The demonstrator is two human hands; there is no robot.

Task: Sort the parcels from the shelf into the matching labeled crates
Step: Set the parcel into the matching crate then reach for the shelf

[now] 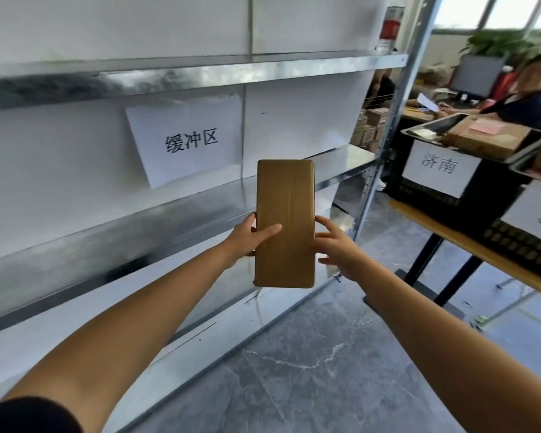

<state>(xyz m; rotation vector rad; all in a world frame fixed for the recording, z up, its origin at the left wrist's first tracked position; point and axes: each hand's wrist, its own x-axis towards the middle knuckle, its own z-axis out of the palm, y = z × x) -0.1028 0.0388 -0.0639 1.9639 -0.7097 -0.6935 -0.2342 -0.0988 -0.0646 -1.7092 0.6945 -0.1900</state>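
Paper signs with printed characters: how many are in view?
3: one sign on the shelf back panel, a second sign on the black crate, a third sign cut off at right edge. More may be hidden.

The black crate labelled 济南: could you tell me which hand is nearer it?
Right: the right hand touches the edge of the brown cardboard parcel facing the black crate; the left hand grips its opposite edge.
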